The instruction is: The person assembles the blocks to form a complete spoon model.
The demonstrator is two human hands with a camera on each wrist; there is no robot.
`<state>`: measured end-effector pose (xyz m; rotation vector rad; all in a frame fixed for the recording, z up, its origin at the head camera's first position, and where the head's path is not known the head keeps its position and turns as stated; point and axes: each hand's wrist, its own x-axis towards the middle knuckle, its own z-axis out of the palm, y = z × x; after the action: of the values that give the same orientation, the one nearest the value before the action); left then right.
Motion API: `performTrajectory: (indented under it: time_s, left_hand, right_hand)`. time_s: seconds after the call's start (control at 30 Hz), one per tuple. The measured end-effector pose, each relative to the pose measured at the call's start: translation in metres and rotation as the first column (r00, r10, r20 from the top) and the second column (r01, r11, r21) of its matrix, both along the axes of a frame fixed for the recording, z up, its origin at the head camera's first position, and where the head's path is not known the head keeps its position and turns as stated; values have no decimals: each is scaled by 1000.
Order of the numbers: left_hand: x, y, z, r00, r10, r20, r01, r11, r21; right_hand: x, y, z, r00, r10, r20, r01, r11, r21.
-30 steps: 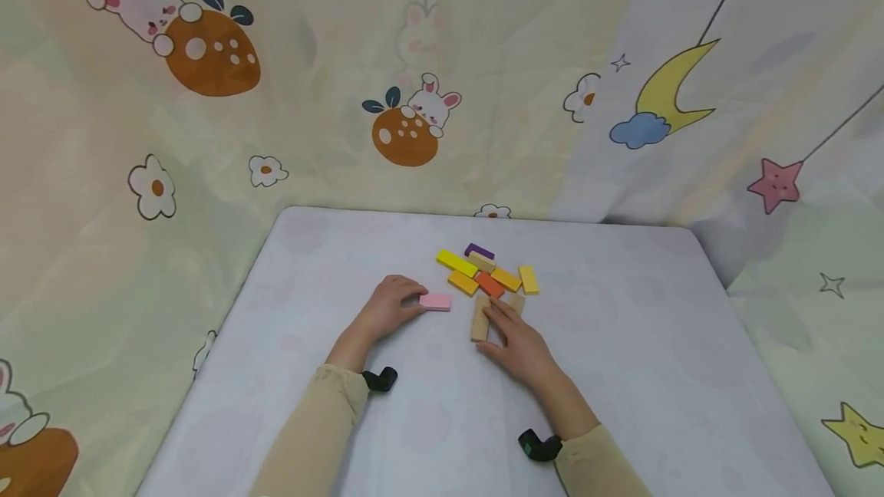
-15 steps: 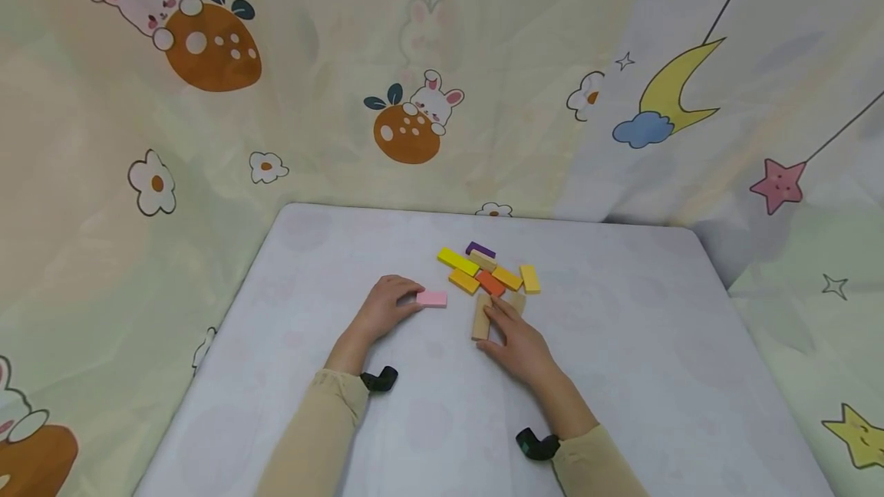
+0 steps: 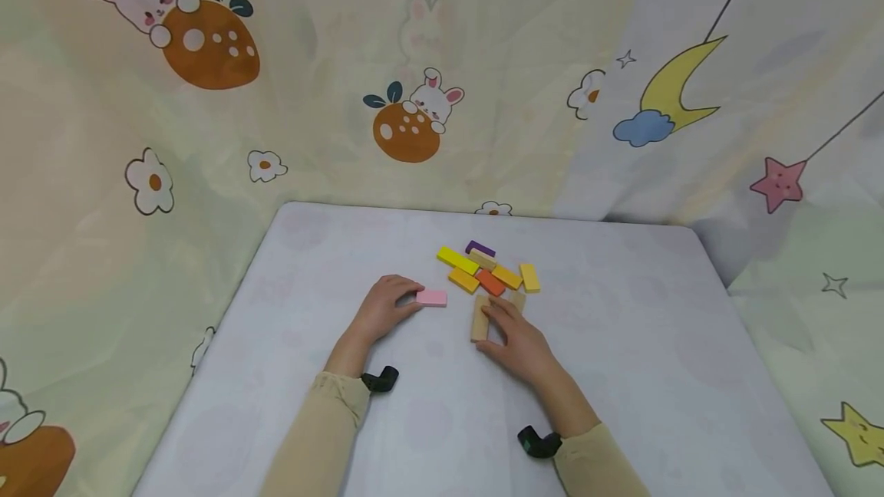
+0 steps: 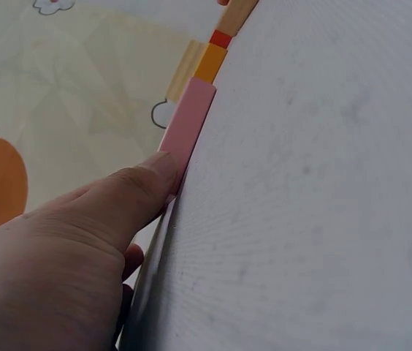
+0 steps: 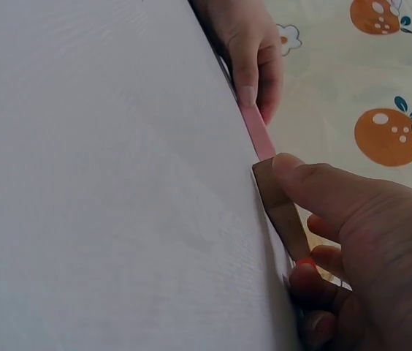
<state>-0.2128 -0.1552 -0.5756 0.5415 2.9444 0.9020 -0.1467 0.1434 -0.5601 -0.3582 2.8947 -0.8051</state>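
A pale, flat table [image 3: 621,343] lies beneath; the right hand [image 3: 519,340] holds a plain tan, oblong wooden block [image 3: 479,319] between thumb and fingers, its long axis running fore-and-aft; left of it, apart, the left hand [image 3: 384,305] pinches one end of a pink, oblong, wood-like block [image 3: 432,298], which points crosswise toward the tan one's far end.

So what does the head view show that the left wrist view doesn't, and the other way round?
Head view only: the purple block, the crescent moon print and both sleeves. Left wrist view only: no new object, just the left thumbnail close enough to make out. Both: the left hand pinching the pink block, plus a wooden block, an orange-red block and the white tabletop.
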Motion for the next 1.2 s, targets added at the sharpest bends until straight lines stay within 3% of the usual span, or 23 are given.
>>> performTrajectory:
  time_s: [0.43, 0.87, 1.2]
  left_hand:
    - [1, 0, 1, 1000, -2, -8, 2, 1000, -11]
    - [1, 1, 0, 1000, 9, -26, -9, 1000, -14]
    - [1, 2, 0, 999, 17, -27, -18, 1000, -23]
  right_hand:
    - [-13, -1, 9, 990, -3, 144, 1, 1000, 16]
    - [-11, 0, 7, 996, 11, 85, -14, 1000, 27]
    - [-6, -9, 9, 997, 74, 25, -74, 997, 11]
